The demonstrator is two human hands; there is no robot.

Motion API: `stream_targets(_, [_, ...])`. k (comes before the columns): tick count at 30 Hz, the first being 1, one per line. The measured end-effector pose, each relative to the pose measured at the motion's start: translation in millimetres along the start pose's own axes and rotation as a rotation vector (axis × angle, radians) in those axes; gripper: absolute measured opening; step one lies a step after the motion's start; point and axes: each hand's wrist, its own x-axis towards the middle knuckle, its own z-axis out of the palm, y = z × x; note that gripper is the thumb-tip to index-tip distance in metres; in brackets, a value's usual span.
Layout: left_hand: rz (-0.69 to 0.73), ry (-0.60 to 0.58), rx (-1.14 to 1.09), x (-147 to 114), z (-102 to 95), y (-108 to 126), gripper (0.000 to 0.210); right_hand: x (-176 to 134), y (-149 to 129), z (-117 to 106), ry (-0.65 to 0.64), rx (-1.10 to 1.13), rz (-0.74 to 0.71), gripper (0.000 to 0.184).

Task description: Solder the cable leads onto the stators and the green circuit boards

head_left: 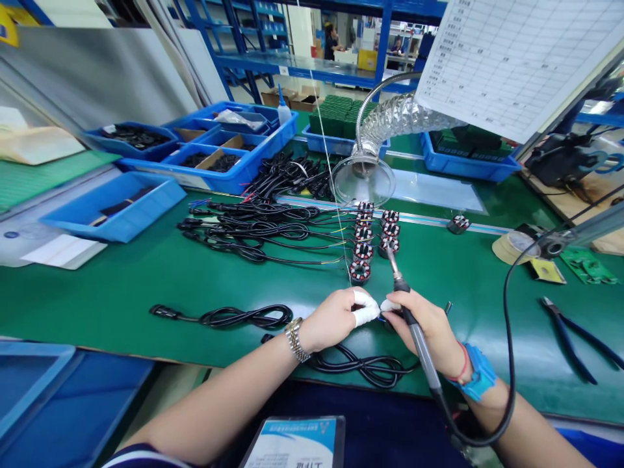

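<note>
My right hand (pixel 429 325) is wrapped around a soldering iron (pixel 418 344), its tip pointing away toward the small round motor stators (pixel 389 244). White finger covers are on both hands. My left hand (pixel 341 318) is closed in a pinch, its fingertips meeting those of my right hand. A bit of blue wire shows there, but what the pinch holds is mostly hidden. A thin pale strand (pixel 336 195) comes down from above to my left hand. Below the hands lies a coiled black cable (pixel 375 374); another black cable (pixel 244 316) lies to the left.
Cabled stators (pixel 361 272) stand in a column beyond my hands. A fume hood (pixel 364 182) hangs over them. Pliers (pixel 570 338) and a tape roll (pixel 517 246) lie right. Blue bins (pixel 263 153) line the back left. The iron's cord (pixel 509 351) loops past my right wrist.
</note>
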Motion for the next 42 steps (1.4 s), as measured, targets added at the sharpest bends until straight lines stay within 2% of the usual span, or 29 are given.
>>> stream_targets(4, [-0.059, -0.035, -0.032, 0, -2.4, 1, 0.016, 0, -2, 2, 0.021, 0.002, 0.027, 0.025])
stream_targets(8, [-0.108, -0.032, -0.012, 0, -1.9, 2, 0.016, 1, -1, 2, -0.015, 0.055, 0.055, 0.025])
stream_targets(12, [-0.096, 0.019, 0.0, 0, -0.1, 0, 0.016, -1, 4, -3, -0.04, 0.1, 0.155, 0.029])
stream_targets(15, [-0.074, 0.015, 0.01, 1, 0.3, -4, 0.014, -5, 5, -9, -0.06, 0.085, 0.2, 0.027])
stream_targets(19, [-0.068, 0.009, -0.005, 2, 0.3, -7, 0.013, -6, 4, -10, -0.179, 0.084, 0.117, 0.026])
stream_targets(23, [-0.072, 0.018, -0.037, 3, 0.4, -8, 0.012, -2, 2, -5, -0.224, 0.065, 0.046, 0.025])
stream_targets(26, [-0.088, 0.019, -0.06, 2, 1.0, -7, 0.013, -1, 0, -2, -0.215, 0.056, 0.068, 0.026])
stream_targets(31, [-0.088, 0.027, -0.071, 3, 1.4, -9, 0.014, -3, -4, 3, -0.163, 0.106, 0.2, 0.032])
stream_targets(42, [-0.083, 0.014, -0.077, 4, 1.3, -9, 0.013, -8, -2, 7, -0.139, 0.097, 0.181, 0.034])
